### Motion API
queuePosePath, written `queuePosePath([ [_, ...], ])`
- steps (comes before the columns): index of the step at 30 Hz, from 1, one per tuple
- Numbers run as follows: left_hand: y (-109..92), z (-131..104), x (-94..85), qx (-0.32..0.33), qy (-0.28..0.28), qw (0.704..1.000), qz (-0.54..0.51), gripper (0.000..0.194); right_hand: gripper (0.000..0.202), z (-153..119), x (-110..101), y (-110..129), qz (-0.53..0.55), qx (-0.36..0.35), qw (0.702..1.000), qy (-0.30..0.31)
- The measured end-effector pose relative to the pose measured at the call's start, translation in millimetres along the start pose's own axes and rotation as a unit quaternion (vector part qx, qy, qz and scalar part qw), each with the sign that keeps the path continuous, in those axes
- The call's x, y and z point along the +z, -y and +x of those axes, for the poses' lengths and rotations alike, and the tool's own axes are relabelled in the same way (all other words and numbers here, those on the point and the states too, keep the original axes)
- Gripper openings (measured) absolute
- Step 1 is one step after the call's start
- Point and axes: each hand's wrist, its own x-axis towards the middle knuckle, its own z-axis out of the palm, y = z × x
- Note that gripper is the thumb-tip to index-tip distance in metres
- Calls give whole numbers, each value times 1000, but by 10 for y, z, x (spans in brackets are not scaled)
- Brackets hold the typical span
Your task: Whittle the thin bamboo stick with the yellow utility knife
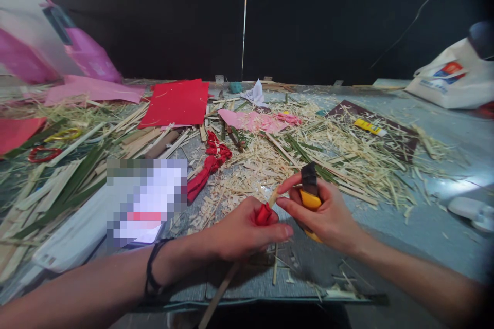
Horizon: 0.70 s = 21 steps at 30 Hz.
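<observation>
My left hand (247, 231) is closed around a bamboo strip, with crumpled red paper (264, 214) wrapped about it near the top. The strip's pale tip (273, 198) sticks out of the paper, and its long lower part (219, 295) slants down past the table edge. My right hand (328, 213) meets that tip with thumb and forefinger. Tucked in the same hand is a yellow and black tool (311, 198), which looks like a utility knife; its blade cannot be made out. Pale shavings (247, 177) cover the table behind both hands.
Twisted red crepe paper (208, 164) lies left of centre, near a lit phone (150, 200). Red sheets (175, 103), pink paper (250, 120), scissors (44, 154), bamboo strips (57, 180) and a yellow glue stick (368, 127) are scattered about. A white bag (451, 79) stands far right.
</observation>
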Motion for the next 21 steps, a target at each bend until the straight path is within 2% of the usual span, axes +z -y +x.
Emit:
queuePosePath([
  [8,-35,-8,10,2,-8,1000,9,48,10,13,5,16,-5,-29,999,-10],
  [21,-58,-19,8,-10,-5,1000,23,52,14,-37,6,-29,-35,-14,999,-5],
])
